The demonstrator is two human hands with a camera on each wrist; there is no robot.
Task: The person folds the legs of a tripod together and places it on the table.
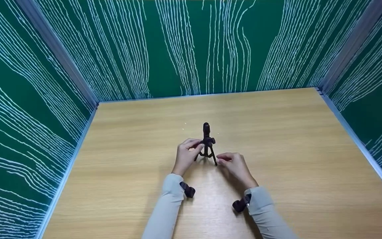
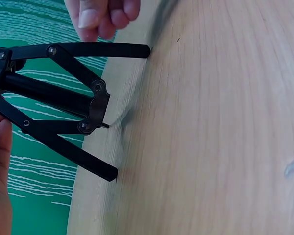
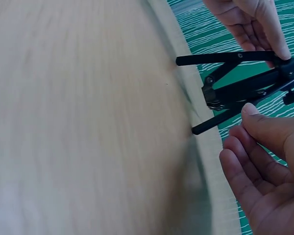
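A small black tripod stands upright on the wooden table, its legs spread and linked by braces to a centre column. My left hand holds it near the hub where the legs meet, thumb pressed against the hub in the right wrist view. Beside the right leg is my right hand, fingers loosely bent. In the right wrist view, the thumb tip of that hand overlaps a leg, while its other fingers stay apart from the leg.
The light wooden table is bounded by green panels with white wavy lines at the back and both sides. Metal strips run along the table edges. Small black cameras sit on both wrists, over grey sleeves. A few tiny white specks lie behind the tripod.
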